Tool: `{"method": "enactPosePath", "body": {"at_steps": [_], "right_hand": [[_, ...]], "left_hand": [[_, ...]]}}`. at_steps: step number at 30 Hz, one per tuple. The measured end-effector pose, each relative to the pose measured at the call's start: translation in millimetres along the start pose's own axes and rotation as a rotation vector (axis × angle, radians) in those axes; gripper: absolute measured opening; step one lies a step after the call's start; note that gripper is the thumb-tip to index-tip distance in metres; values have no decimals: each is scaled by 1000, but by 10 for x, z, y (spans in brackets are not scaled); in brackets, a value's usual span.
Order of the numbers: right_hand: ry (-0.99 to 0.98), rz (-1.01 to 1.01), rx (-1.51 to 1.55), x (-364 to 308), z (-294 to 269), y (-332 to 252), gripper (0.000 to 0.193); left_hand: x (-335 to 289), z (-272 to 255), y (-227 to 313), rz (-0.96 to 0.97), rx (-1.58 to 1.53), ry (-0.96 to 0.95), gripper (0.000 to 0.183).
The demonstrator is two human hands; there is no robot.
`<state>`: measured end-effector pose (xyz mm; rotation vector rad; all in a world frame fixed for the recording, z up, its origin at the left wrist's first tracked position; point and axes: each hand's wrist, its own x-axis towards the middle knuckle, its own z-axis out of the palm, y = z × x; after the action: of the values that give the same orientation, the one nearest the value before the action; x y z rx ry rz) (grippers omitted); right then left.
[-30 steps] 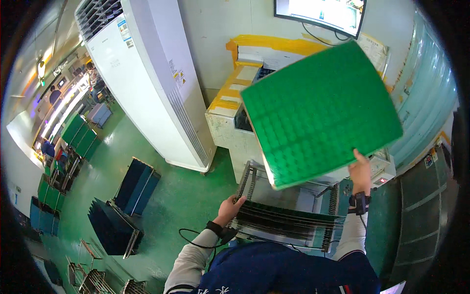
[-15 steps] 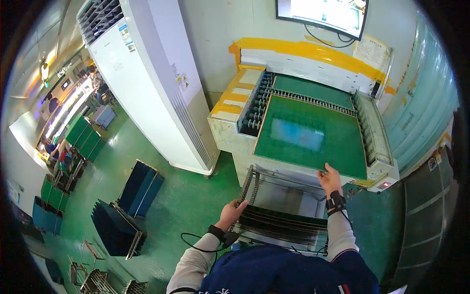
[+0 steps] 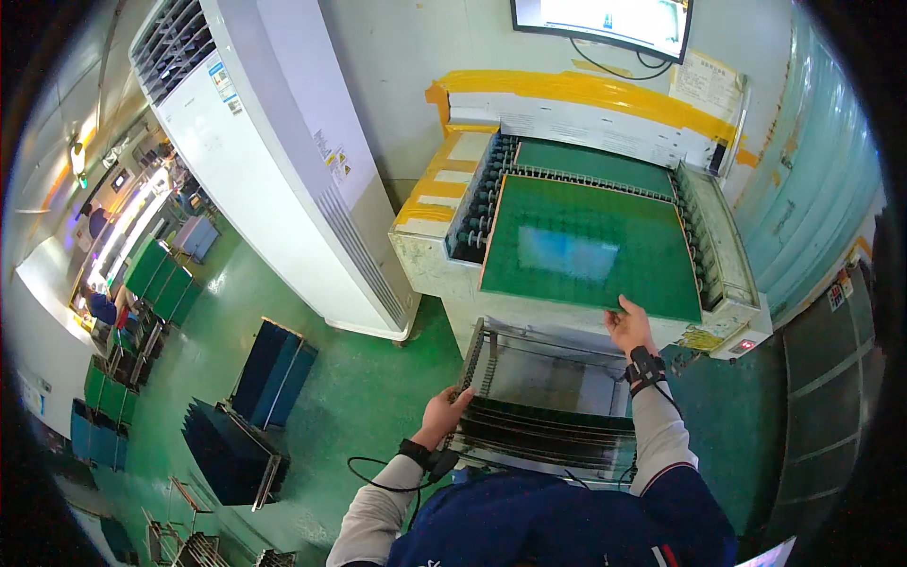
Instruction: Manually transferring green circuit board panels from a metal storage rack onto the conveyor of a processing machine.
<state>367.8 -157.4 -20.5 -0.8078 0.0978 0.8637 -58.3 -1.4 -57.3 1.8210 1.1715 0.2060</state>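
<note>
A large green circuit board panel (image 3: 586, 248) lies on the rollers of a conveyor machine (image 3: 436, 248), its near edge toward me. My right hand (image 3: 631, 329) pinches that near edge, right of its middle. The fingers beneath are partly hidden. Behind the panel, another green panel (image 3: 595, 166) lies further into the machine. My left hand (image 3: 447, 416) is closed on the notched left side of a metal rack (image 3: 479, 354) close to my body. Several dark panels (image 3: 548, 430) sit stacked in slots in the rack's near part.
A tall white air conditioner (image 3: 283, 161) stands left of the machine. Dark panels in racks (image 3: 231, 449) stand on the green floor at left. A monitor (image 3: 605, 24) hangs on the wall behind. A dark grey cabinet (image 3: 827, 406) is at right. Other people are far left.
The panel's near right corner has moved away from me, so the panel lies straighter on the rollers. My right hand has moved forward with it. My left hand stays on the rack.
</note>
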Motion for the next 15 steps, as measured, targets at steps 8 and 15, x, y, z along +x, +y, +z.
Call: {"method": "enactPosePath", "body": {"at_steps": [8,15], "right_hand": [[24,27,-53,45,76,-66,22],[-43,145,-190,69,-42,12,44]], "left_hand": [[56,43,-119,4,34,18,82],[47,49,-163,47,37,47,82]]}}
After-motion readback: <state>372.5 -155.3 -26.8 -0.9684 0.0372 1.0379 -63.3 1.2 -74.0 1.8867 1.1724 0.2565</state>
